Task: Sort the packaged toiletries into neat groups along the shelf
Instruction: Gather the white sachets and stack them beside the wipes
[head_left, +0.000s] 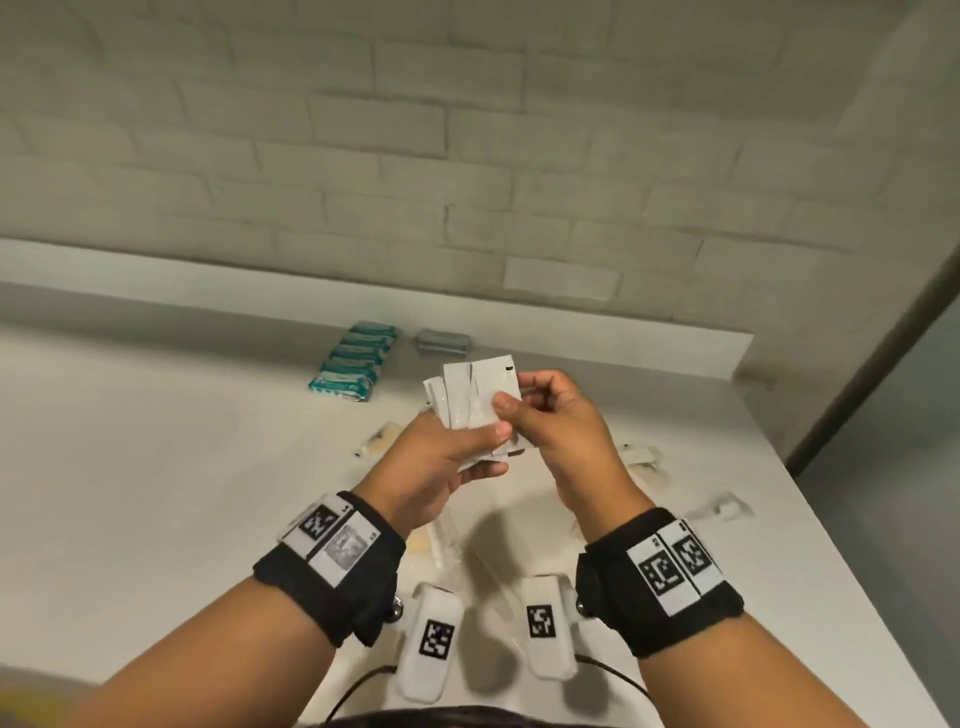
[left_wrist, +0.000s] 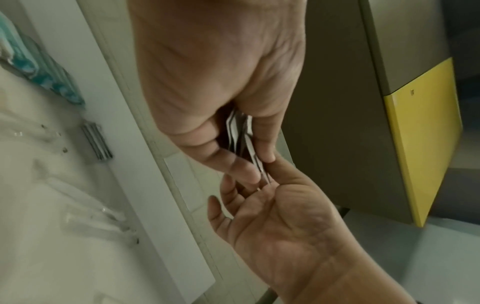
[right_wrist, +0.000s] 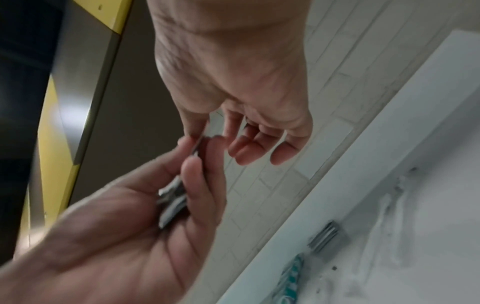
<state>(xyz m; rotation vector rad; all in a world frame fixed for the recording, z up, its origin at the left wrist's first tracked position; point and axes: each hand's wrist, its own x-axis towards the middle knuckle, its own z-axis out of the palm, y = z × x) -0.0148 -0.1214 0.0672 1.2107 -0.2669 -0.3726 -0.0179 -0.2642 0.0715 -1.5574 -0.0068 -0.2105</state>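
White brick-pattern tiles are seen behind the white shelf (head_left: 156, 415). Above it, a fanned stack of white sachets (head_left: 470, 400) is held in the grip of the left hand (head_left: 441, 457), and its upper corner is pinched by the right hand (head_left: 550, 415). Only the head view shows the row of teal packets (head_left: 353, 366) beside a grey packet (head_left: 441, 341) near the wall. A yellow panel (left_wrist: 426, 139) is shown only by the wrist views.
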